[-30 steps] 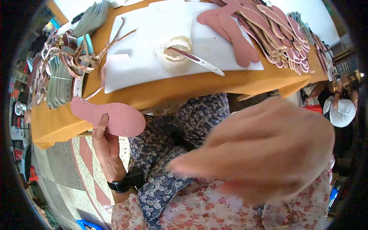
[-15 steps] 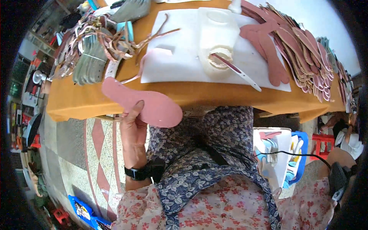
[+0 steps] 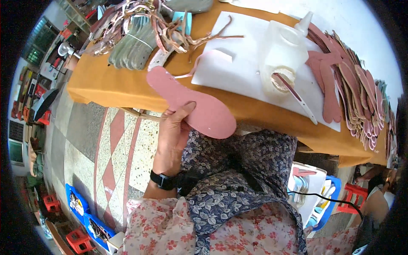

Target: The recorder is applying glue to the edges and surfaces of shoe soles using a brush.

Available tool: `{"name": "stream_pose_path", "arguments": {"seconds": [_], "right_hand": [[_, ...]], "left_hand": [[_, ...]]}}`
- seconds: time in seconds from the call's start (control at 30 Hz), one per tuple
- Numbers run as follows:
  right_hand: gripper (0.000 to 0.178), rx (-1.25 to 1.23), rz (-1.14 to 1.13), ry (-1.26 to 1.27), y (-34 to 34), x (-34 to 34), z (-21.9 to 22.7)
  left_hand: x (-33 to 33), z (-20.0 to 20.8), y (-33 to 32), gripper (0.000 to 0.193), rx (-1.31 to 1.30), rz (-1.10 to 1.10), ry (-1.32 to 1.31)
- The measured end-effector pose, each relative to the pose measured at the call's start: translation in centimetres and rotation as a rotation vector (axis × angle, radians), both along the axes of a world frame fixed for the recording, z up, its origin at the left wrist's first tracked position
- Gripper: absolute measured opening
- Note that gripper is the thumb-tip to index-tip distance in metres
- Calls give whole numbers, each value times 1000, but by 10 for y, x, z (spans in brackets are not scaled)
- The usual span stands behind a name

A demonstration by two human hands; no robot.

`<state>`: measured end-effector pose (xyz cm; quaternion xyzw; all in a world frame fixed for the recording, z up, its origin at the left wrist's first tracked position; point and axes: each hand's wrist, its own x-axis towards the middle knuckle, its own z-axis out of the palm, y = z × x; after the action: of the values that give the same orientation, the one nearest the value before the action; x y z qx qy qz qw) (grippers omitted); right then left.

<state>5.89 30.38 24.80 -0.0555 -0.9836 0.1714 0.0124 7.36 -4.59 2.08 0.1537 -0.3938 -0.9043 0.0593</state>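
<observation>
fingers (image 3: 185,111) hold insole (image 3: 210,112); orange-clothed table (image 3: 95,75), tiled floor (image 3: 114,138)

A flat pink sole (image 3: 212,112) blocks part of the orange-clothed desk (image 3: 95,83) edge — room opens over the rectangular white board (image 3: 244,53), left of the cut-open translucent plastic bottle (image 3: 272,51)

This place is a footwear workshop. On the cloth-covered counter (image 3: 95,80) lie a pile of thin insoles (image 3: 365,95), a tied bundle of grey-green soles (image 3: 134,49), a tangle of straps (image 3: 163,36), and a cut-open plastic jug (image 3: 272,55) with a long-handled tool (image 3: 301,102). Blue crates (image 3: 336,187) and red plastic stools (image 3: 78,241) stand on the patterned floor (image 3: 80,140).
</observation>
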Motion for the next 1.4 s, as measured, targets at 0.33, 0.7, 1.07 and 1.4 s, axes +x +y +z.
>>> {"name": "stream_pose_path", "arguments": {"seconds": [0.33,0.7,1.07,1.4], "right_hand": [[26,425,-169,443,0,38,-19],[25,291,-53,789,23,62,-46],[60,-578,411,234,3,-29,-196],[18,-374,643,449,-26,-29,-173]], "left_hand": [[1,0,3,15,25,-55,15],[-3,3,1,18,19,-64,49],[-8,13,10,19,21,-110,10],[-20,5,20,19,13,-175,37]]}}
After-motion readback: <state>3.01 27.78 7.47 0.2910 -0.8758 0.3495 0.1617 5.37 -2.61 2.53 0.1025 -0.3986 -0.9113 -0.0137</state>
